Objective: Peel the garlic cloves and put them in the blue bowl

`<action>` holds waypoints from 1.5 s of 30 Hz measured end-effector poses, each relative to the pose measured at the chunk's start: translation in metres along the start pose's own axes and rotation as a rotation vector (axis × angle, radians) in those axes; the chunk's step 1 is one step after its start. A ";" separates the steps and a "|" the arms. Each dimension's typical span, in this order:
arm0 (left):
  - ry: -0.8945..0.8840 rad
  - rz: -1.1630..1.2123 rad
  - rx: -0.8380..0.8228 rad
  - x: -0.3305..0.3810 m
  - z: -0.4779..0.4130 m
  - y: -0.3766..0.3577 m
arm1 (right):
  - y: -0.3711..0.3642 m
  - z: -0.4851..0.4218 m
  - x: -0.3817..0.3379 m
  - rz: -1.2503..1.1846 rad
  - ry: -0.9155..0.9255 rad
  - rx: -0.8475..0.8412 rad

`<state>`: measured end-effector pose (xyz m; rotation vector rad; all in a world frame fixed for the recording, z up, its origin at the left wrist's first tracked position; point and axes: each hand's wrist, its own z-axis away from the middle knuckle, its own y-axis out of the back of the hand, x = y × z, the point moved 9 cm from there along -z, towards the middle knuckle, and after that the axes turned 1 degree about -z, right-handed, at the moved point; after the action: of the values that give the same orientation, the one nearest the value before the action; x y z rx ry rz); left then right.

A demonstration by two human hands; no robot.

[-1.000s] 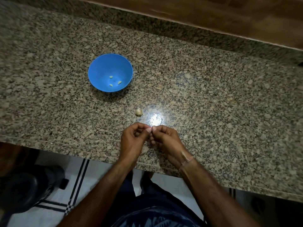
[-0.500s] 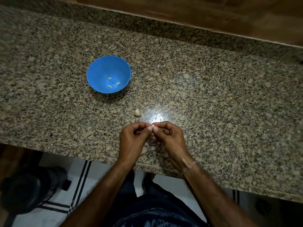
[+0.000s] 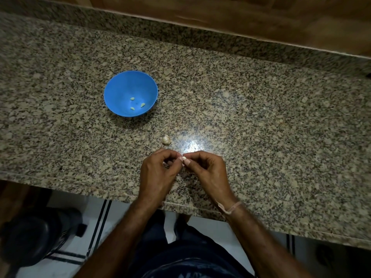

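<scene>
Blue bowl [image 3: 124,87] stays put on granite counter [image 3: 261,117].

dim – glare spot on counter [image 3: 261,117], edges blurred, bowed

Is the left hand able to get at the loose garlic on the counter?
Probably yes: the loose garlic lies just beyond the left hand, bare counter between. But that hand and the right hand pinch a clove, so it must let go first.
</scene>
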<state>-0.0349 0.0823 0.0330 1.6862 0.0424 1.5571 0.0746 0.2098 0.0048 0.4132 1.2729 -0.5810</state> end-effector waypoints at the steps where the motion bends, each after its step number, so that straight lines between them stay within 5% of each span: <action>1: -0.004 0.000 -0.003 0.000 0.000 0.000 | 0.000 0.001 0.000 0.008 -0.001 0.003; 18: 0.131 0.166 -0.024 -0.006 0.004 -0.010 | -0.003 0.001 0.013 0.050 -0.085 -0.033; 24: 0.221 0.181 -0.050 -0.022 0.009 -0.021 | 0.005 0.002 0.015 -0.133 -0.166 0.002; 30: 0.152 0.253 -0.056 -0.009 0.008 -0.022 | 0.004 0.004 0.008 -0.133 -0.138 -0.018; 35: 0.127 0.193 -0.042 -0.008 0.007 -0.022 | 0.006 0.005 0.011 -0.081 -0.113 0.049; 42: 0.011 0.098 -0.132 -0.006 0.021 -0.049 | -0.001 0.000 0.004 0.393 0.070 0.019; 45: -0.003 0.085 -0.175 -0.006 0.023 -0.055 | -0.004 0.002 0.014 0.312 0.028 0.032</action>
<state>0.0101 0.1033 -0.0014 1.5702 -0.1643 1.5727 0.0763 0.2034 -0.0079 0.6348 1.1966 -0.3326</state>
